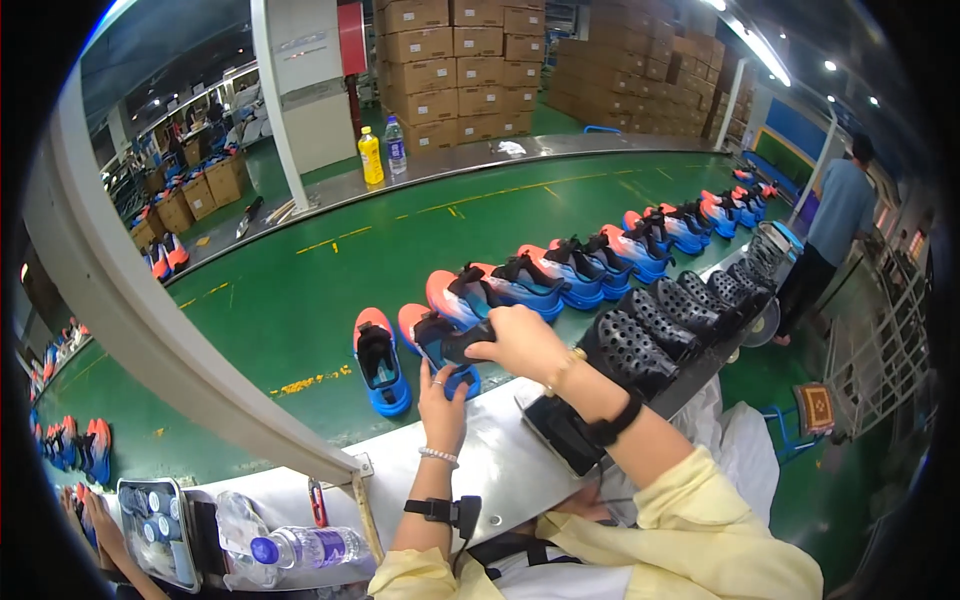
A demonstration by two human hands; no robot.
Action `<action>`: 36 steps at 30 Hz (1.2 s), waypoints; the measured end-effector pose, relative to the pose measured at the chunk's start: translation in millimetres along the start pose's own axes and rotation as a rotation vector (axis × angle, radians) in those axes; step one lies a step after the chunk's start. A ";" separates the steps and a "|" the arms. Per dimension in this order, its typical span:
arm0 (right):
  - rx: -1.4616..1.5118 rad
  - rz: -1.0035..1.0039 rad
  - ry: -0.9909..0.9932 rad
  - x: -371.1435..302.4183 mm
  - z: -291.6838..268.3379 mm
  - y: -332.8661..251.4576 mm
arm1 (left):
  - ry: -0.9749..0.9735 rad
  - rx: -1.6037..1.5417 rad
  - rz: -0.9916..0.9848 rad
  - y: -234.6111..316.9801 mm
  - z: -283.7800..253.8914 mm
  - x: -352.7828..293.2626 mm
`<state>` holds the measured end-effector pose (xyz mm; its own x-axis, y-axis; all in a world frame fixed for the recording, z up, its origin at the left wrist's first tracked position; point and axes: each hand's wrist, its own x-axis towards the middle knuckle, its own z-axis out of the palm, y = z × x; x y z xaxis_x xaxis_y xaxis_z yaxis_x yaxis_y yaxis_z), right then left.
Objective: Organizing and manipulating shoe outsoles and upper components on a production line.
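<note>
My left hand grips the heel end of a coral-and-blue sneaker, thumb and fingers on either side. My right hand is closed round a dark curved piece at that sneaker's opening; its kind is partly hidden by my fingers. Just left stands another coral-and-blue sneaker, upright with its black lining showing. To the right, a long row of similar sneakers runs toward the far right. Beside my right forearm lie several black perforated shoe-shaped forms in a line along the metal edge.
A green belt carries the sneakers. A white post rises at left. On the near metal ledge are a clear bottle with purple cap and a tray of small jars. Another person stands at far right.
</note>
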<state>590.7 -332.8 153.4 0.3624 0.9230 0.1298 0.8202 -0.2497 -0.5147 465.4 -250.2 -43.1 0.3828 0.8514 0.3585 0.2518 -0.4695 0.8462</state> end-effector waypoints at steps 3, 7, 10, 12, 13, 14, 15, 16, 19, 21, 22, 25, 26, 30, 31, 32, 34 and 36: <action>-0.051 0.075 -0.118 49.9 39.9 1.4 | 0.000 0.033 0.012 -1.5 -5.7 1.5; -0.205 -0.007 0.062 78.6 94.3 8.8 | -0.015 0.020 -0.090 2.0 -9.1 3.9; -0.360 -0.117 0.123 83.0 130.7 13.5 | 0.001 0.004 -0.082 2.9 -11.7 3.6; -0.544 -0.167 0.075 85.3 148.6 13.8 | 0.009 0.001 -0.096 -0.1 -14.5 3.9; -0.550 -0.179 0.079 87.9 155.1 12.1 | 0.004 -0.013 -0.114 -2.2 -16.0 4.5; -0.547 -0.145 0.087 90.9 160.3 11.2 | 0.010 -0.002 -0.107 -4.6 -15.2 5.2; -0.550 -0.089 0.086 93.2 164.5 8.9 | 0.016 0.009 -0.102 -7.0 -15.3 5.3; -0.510 0.007 0.038 97.2 168.3 6.1 | 0.018 0.006 -0.110 -9.5 -14.6 5.4; -0.429 0.215 -0.083 104.4 176.8 1.7 | 0.035 0.056 -0.084 -16.0 -12.4 5.2; -0.408 0.251 -0.096 108.0 181.7 3.5 | 0.049 0.034 -0.055 -18.9 -12.5 4.9; -0.410 0.247 -0.121 109.2 184.9 5.3 | 0.047 0.026 -0.078 -20.0 -13.6 4.8; -0.392 0.210 -0.138 113.2 195.1 14.2 | 0.002 0.024 -0.122 -20.4 -14.4 5.7; -0.383 0.204 -0.172 115.7 197.7 17.4 | 0.024 0.024 -0.106 -19.6 -13.7 6.1; -0.304 0.188 -0.126 125.7 198.0 20.7 | 0.069 0.043 -0.087 -14.2 -12.7 6.0; -0.299 0.191 -0.138 125.7 194.5 20.4 | 0.060 0.044 -0.101 -13.1 -13.4 5.1; -0.297 0.150 -0.182 124.6 189.4 20.5 | 0.062 0.062 -0.092 -12.4 -14.6 4.2; -0.282 0.079 -0.281 121.0 175.8 21.0 | 0.073 0.102 -0.108 -11.3 -17.1 3.7; -0.210 0.085 -0.282 114.9 165.8 20.7 | 0.070 0.103 -0.103 -11.0 -19.2 3.0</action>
<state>575.9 -183.4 17.0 0.3202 0.9337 -0.1602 0.8762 -0.3562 -0.3247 446.8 -238.0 -43.7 0.2877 0.9090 0.3014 0.3781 -0.3970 0.8363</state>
